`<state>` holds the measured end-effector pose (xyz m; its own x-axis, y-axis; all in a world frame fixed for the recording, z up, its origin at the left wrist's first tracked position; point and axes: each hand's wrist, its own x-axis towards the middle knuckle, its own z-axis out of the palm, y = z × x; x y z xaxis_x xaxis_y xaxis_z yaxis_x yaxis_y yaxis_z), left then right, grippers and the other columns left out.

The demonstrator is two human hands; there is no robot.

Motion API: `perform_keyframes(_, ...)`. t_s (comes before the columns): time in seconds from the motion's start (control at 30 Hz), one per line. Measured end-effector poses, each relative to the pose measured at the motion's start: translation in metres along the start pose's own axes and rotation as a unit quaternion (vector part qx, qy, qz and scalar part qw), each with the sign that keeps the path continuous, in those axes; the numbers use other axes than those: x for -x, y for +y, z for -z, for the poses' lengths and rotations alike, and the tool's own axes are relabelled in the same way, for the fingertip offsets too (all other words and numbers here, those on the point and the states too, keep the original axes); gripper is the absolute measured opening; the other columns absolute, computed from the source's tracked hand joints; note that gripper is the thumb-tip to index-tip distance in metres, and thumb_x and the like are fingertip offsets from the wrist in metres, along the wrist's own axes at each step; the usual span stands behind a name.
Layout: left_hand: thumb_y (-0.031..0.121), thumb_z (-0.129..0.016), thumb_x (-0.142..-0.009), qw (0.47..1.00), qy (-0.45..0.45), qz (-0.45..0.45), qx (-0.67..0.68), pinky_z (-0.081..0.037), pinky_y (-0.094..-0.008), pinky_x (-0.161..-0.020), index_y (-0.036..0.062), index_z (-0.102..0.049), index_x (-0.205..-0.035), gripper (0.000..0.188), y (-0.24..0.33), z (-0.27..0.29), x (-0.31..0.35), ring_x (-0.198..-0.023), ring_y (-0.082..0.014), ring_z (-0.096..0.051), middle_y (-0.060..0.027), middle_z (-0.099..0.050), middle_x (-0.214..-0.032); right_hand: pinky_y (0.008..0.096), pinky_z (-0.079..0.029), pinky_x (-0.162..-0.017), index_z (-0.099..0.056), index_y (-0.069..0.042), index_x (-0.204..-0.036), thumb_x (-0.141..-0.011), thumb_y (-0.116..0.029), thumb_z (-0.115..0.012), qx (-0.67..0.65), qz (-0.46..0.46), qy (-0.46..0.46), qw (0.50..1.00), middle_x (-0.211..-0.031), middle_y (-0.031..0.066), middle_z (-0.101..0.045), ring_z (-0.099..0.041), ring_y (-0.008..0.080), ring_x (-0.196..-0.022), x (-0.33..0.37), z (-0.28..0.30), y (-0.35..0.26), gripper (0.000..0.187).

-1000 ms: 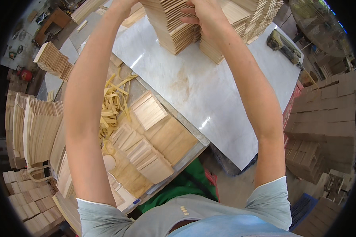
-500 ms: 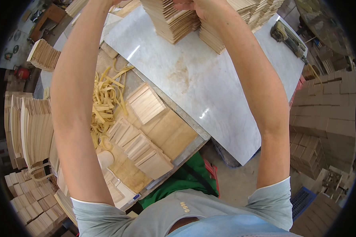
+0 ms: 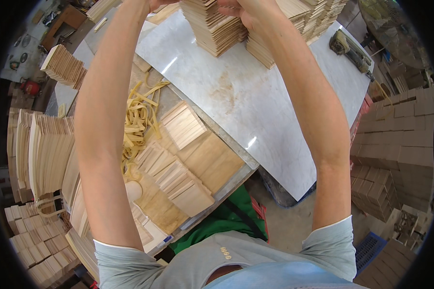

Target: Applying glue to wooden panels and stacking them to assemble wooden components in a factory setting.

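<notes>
Both my arms stretch forward to the top edge of the view. A tall stack of thin wooden boards [image 3: 216,36] stands on a grey-white marbled slab between my hands. My right hand [image 3: 238,10] is at the stack's right side, its fingers bent against the upper boards. Only a bit of my left hand [image 3: 156,4] shows, left of the same stack; its fingers are mostly cut off by the top edge. More board stacks [image 3: 294,19] stand close together just right of my right hand.
Yellow strips [image 3: 137,118] lie heaped on the worktable, beside a small board pile [image 3: 184,125] and a row of overlapping boards [image 3: 178,180]. A handheld power tool [image 3: 349,50] rests on the slab's far right. Board stacks [image 3: 50,154] stand at left, cartons [image 3: 395,144] at right.
The whole view has shifted slightly, so the table and stacks sit a little further right and lower. My left forearm has moved rightward in the picture; my right hand stays at the stack.
</notes>
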<state>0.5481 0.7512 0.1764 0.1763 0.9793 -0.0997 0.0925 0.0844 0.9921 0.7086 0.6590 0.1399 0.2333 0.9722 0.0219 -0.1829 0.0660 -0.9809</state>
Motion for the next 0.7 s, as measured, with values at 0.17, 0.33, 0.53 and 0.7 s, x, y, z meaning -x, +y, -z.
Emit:
perform_keyframes(0.17,0.039,-0.071,-0.080,0.991,-0.030,-0.064,0.111,-0.042,-0.0499,-0.097,0.0077,-0.055,-0.122,0.054,-0.008,0.017,0.053,-0.112,-0.0328,-0.051,-0.0132,-0.055,-0.122,0.0386,-0.052,-0.079,-0.053,-0.002,-0.123,-0.093,-0.032,-0.059,0.022,0.081,-0.023,0.996,-0.107,0.0100,-0.064,-0.062,0.0210,-0.096,0.056,0.003,-0.015,0.042)
perform_keyframes(0.33,0.043,-0.050,-0.094,0.945,-0.045,-0.080,0.314,-0.041,-0.0520,-0.103,0.0015,-0.041,-0.137,0.061,-0.066,0.025,0.180,-0.129,-0.0291,-0.044,-0.0169,-0.044,-0.141,0.0355,-0.053,-0.084,-0.039,0.007,-0.134,-0.092,-0.028,-0.059,-0.084,0.179,-0.101,0.975,-0.127,0.0173,-0.052,-0.053,0.0232,-0.115,0.144,0.010,0.032,0.058)
perform_keyframes(0.53,0.045,-0.047,-0.094,0.786,-0.050,0.114,0.605,-0.042,-0.0513,-0.101,0.0080,-0.046,-0.137,0.057,-0.193,-0.012,0.337,-0.125,-0.0304,-0.049,-0.0104,-0.051,-0.138,0.0349,-0.046,-0.098,-0.027,-0.003,-0.147,-0.077,-0.030,-0.078,-0.289,-0.110,-0.340,0.888,-0.134,0.0111,-0.050,-0.052,0.0227,-0.119,0.215,0.035,0.167,0.090)
perform_keyframes(0.7,0.047,-0.042,-0.097,0.695,-0.081,0.142,0.700,-0.044,-0.0499,-0.100,0.0065,-0.047,-0.136,0.056,-0.225,-0.043,0.402,-0.123,-0.0307,-0.051,-0.0118,-0.051,-0.138,0.0352,-0.045,-0.101,-0.032,0.000,-0.144,-0.066,-0.039,-0.084,-0.385,-0.117,-0.363,0.841,-0.136,0.0122,-0.050,-0.051,0.0229,-0.124,0.282,0.033,0.175,0.101)
